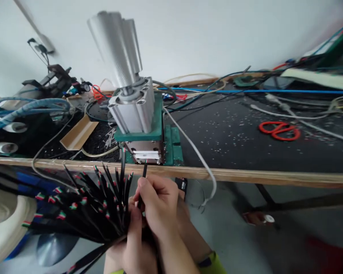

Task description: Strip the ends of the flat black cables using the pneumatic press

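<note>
On the workbench, near its wooden front edge, stands a green machine. Below it the left hand is closed around a fanned bundle of black cables. The right hand pinches a single cable, its tip just under the machine's mouth.

Black-topped workbench bears pneumatic press; red scissors; cables.

Right hand fingers pinched; left hand clenched beneath.
</note>
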`<state>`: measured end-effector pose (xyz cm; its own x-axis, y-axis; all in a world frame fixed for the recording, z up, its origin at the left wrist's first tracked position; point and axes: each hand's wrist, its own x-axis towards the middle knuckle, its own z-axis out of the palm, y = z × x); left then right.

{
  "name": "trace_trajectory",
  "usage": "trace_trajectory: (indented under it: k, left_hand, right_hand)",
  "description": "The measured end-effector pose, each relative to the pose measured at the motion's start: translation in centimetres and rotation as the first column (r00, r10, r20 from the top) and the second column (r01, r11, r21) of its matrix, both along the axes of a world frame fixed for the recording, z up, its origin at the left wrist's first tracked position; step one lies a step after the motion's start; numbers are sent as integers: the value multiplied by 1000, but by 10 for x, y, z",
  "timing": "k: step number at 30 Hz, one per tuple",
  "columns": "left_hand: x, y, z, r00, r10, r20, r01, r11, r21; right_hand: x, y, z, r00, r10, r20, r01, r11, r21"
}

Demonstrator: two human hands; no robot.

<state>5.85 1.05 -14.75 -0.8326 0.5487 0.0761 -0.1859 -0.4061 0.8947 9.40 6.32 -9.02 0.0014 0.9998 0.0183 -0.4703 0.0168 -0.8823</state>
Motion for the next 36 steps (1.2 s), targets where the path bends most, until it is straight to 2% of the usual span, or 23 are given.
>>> trace_trajectory:
  k: [4,10,14,19,24,27,32,36]
  left_hand:
    - [-6,12,2,994,-68,80,63,996,65]
    - [-1,16,9,974,-146,171,129,985,112]
    - [1,22,10,965,-179,194,149,975,162]
    - [1,27,10,955,-211,206,161,958,237]
    - [1,28,8,922,-283,262,208,937,280]
    - [-1,29,5,905,-341,255,260,917,303]
    - [-2,31,7,921,-331,205,255,910,327]
    - [-1,30,12,906,-366,213,287,901,327]
  right_hand:
    - [-4,2,8,995,87,-48,-91,991,-97]
    - [-7,18,2,996,22,-88,-37,984,-177]
    - [-10,24,0,990,77,-119,-97,980,-171]
    - [-12,22,14,995,-31,-91,8,969,-248]
    - [-12,21,22,995,-60,-83,33,957,-289]
    - [-13,22,23,993,-59,-98,28,956,-293]
    - [-12,22,26,992,-33,-119,-6,949,-316]
    - [-11,21,28,993,-29,-113,-11,943,-332]
